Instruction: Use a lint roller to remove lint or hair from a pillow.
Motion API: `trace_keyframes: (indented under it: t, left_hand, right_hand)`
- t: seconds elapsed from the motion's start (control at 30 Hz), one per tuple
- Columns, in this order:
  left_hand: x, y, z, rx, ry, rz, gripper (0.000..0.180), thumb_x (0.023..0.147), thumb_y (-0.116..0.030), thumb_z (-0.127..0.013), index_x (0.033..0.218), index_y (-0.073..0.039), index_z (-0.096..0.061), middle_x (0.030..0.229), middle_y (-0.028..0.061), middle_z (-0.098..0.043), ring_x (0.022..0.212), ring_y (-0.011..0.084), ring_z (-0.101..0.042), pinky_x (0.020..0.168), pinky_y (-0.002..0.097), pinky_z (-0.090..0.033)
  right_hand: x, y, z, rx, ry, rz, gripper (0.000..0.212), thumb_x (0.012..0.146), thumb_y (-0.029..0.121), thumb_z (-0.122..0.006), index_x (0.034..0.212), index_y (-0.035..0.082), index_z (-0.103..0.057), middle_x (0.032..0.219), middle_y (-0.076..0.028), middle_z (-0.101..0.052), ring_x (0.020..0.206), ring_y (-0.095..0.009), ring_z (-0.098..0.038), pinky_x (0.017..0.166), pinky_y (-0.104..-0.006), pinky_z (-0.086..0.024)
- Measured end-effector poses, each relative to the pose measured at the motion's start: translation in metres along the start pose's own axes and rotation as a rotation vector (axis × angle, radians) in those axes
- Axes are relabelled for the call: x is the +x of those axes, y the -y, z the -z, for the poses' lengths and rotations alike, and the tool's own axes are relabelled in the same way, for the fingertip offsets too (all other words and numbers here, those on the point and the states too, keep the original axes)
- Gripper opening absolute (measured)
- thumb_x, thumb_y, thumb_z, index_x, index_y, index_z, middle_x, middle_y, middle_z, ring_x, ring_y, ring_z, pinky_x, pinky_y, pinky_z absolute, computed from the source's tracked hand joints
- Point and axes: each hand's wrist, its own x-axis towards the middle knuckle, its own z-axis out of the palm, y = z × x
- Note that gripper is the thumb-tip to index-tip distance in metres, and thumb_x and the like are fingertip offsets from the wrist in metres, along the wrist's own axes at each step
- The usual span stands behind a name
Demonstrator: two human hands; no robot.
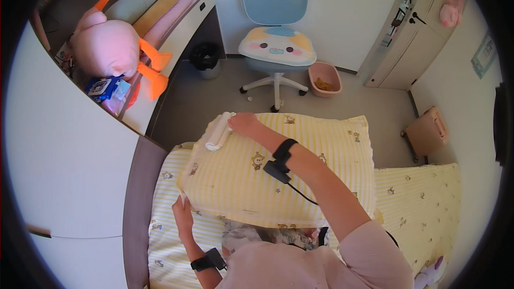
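Note:
A yellow-and-white striped pillow [300,182] with small cartoon figures lies before me, across the front of the bed. Near its far left corner, my right hand [244,123] is closed at the upper end of a white roll [219,132], which rests on the fabric. Whether the roll is a lint roller or rolled cloth, I cannot tell. At the near left corner, my left hand [182,212] pinches the pillow's edge between thumb and fingers. Both wrists wear black straps with small devices, and a cable runs from the right one.
Beneath the pillow spreads a matching striped bedsheet [420,198]. Beyond stand a blue desk chair [276,2], a pink basin [325,80], and a black bin [205,59]. A pink plush toy [107,48] sits on the left desk; a suitcase [426,132] stands right.

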Motion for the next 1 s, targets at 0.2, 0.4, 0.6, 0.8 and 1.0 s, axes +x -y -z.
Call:
trace_keyframes:
  t: [0.2, 0.4, 0.6, 0.8, 1.0]
  left_hand:
    - [-0.003, -0.016, -0.005, 0.063, 0.013, -0.002, 0.018, 0.085, -0.006, -0.043, 0.093, 0.008, -0.052, 0.067, 0.0230, -0.053, 0.055, 0.0285, -0.043, 0.056, 0.0333, -0.040]
    - [-0.003, 0.001, 0.005, 0.077, 0.049, 0.049, 0.020, 0.086, -0.008, -0.043, 0.095, 0.007, -0.052, 0.068, 0.0235, -0.053, 0.054, 0.0291, -0.043, 0.055, 0.0329, -0.040]
    - [-0.002, 0.009, -0.007, -0.107, 0.047, 0.103, 0.020, 0.085, -0.009, -0.045, 0.093, 0.007, -0.053, 0.060, 0.0094, -0.050, 0.057, 0.0125, -0.041, 0.053, 0.0288, -0.037]
    - [-0.003, 0.051, -0.009, -0.297, -0.045, 0.135, 0.015, 0.082, -0.009, -0.050, 0.072, 0.002, -0.053, 0.061, -0.0037, -0.046, 0.058, 0.0052, -0.036, 0.050, 0.0230, -0.030]
    - [0.003, 0.078, -0.010, -0.540, -0.025, 0.181, 0.019, 0.084, -0.013, -0.053, 0.067, -0.004, -0.053, 0.061, -0.0075, -0.043, 0.056, 0.0033, -0.035, 0.050, 0.0216, -0.028]
  right_hand:
    - [0.054, 0.021, -0.054, -0.138, -0.081, -0.026, 0.034, 0.087, 0.029, -0.039, 0.080, 0.009, -0.065, 0.085, -0.011, -0.064, 0.080, -0.025, -0.063, 0.063, -0.0400, -0.050]
    - [0.044, 0.041, -0.048, -0.060, -0.036, -0.048, 0.040, 0.089, 0.032, -0.035, 0.080, 0.007, -0.065, 0.083, -0.010, -0.064, 0.079, -0.025, -0.063, 0.063, -0.0386, -0.049]
    - [0.023, 0.024, -0.038, 0.036, -0.074, -0.106, 0.045, 0.090, 0.035, -0.031, 0.077, 0.006, -0.064, 0.080, -0.012, -0.063, 0.075, -0.026, -0.062, 0.063, -0.0387, -0.049]
    - [-0.007, 0.010, -0.016, 0.109, -0.173, -0.013, 0.044, 0.089, 0.033, -0.034, 0.075, 0.004, -0.063, 0.078, -0.012, -0.063, 0.074, -0.028, -0.062, 0.063, -0.0406, -0.049]
    - [-0.065, -0.044, 0.008, 0.237, -0.180, -0.067, 0.050, 0.090, 0.036, -0.029, 0.073, 0.001, -0.062, 0.075, -0.019, -0.061, 0.073, -0.035, -0.059, 0.067, -0.0446, -0.046]
